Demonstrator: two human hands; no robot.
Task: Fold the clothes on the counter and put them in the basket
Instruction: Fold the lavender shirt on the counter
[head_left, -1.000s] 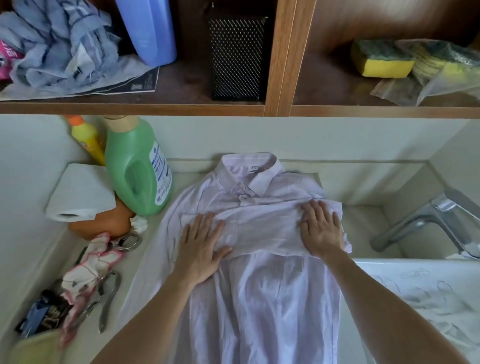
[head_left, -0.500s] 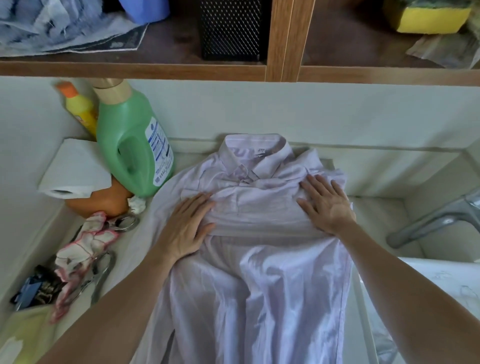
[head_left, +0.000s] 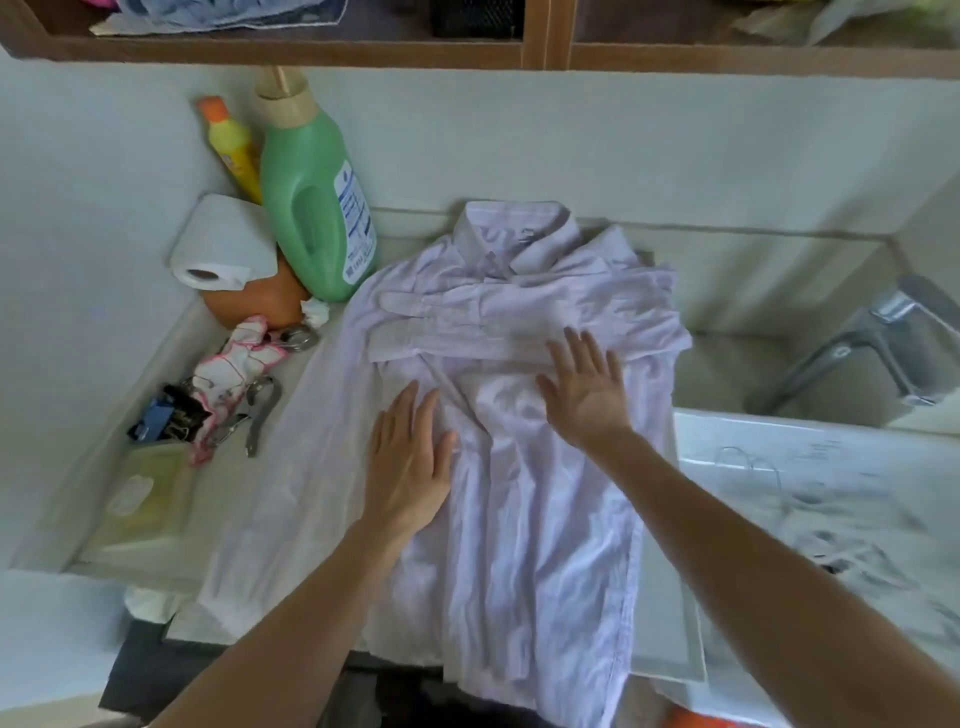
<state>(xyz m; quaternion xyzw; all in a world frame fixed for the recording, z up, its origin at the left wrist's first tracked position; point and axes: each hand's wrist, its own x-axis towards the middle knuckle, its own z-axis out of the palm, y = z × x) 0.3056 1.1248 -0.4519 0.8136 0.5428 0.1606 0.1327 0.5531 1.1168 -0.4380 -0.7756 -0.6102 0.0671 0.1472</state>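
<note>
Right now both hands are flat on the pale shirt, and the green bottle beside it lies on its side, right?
Not quite: the head view shows the green bottle standing upright beside the shirt, not on its side. The rest holds: the left hand and right hand are both flat on the shirt.

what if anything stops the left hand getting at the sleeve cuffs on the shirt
Likely nothing, so probably yes: the left hand lies flat and open on the shirt just below the cuffs, holding nothing, with only flat cloth between.
</note>
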